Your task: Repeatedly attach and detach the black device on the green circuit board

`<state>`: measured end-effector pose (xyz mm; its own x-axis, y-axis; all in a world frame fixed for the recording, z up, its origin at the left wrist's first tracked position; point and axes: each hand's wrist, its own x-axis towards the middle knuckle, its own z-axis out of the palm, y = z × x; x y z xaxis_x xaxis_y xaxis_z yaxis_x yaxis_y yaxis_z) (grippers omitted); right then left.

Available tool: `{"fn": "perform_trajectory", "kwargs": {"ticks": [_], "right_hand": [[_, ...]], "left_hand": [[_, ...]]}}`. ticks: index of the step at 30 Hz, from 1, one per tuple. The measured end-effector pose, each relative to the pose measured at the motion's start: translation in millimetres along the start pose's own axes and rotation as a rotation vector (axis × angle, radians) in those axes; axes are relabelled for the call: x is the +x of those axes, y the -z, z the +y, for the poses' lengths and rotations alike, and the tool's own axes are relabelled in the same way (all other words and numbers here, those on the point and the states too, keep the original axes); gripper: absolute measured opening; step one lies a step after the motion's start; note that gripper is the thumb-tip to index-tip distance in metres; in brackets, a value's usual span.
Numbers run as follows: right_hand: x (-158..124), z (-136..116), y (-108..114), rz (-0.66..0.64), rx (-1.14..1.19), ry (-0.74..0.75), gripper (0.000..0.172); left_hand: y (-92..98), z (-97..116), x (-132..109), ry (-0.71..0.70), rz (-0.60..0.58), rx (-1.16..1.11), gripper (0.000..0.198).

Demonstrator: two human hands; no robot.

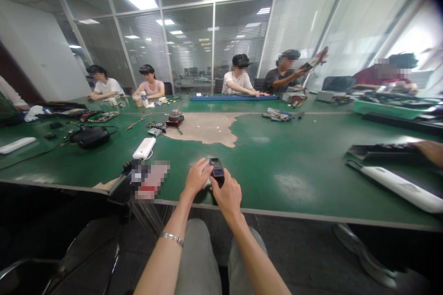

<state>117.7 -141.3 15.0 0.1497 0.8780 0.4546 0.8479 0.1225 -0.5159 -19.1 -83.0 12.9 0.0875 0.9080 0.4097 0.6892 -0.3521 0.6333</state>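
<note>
I see green table (277,161) with worn bare patch (207,130) mid-surface | white power bank (144,148) near front edge; black pouch (90,136) far left; long white device (401,188) right; blue tray (233,97) across

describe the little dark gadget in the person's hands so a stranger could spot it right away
Start at the big green table and find its near edge, just above the camera wearer's knees. There the right hand grips a small dark rectangular device with a pale screen-like face, and the left hand touches its side. Unlike the white oblong gadget lying further left, it is dark and held upright.
</note>
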Motion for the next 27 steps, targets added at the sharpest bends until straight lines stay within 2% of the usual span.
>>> {"fn": "perform_trajectory", "kwargs": {"ticks": [7, 12, 15, 23, 27], "right_hand": [[-1, -1, -1, 0.068, 0.033, -0.002, 0.057], [0, 0, 3, 0.038, 0.061, 0.017, 0.041], [-1, 0, 5, 0.039, 0.083, 0.031, 0.037], [8, 0, 4, 0.043, 0.192, -0.018, 0.042], [17, -5, 13, 0.079, 0.240, -0.011, 0.048]], "left_hand": [[-2.2, -2, 2, 0.000, 0.008, -0.006, 0.048], [-6.9, -7, 3, 0.033, 0.093, -0.072, 0.047], [-7.9, -9, 3, 0.030, 0.095, -0.078, 0.047], [-4.9, -5, 3, 0.040, 0.102, -0.122, 0.047], [-2.6, -2, 2, 0.052, 0.109, -0.145, 0.049]]}}
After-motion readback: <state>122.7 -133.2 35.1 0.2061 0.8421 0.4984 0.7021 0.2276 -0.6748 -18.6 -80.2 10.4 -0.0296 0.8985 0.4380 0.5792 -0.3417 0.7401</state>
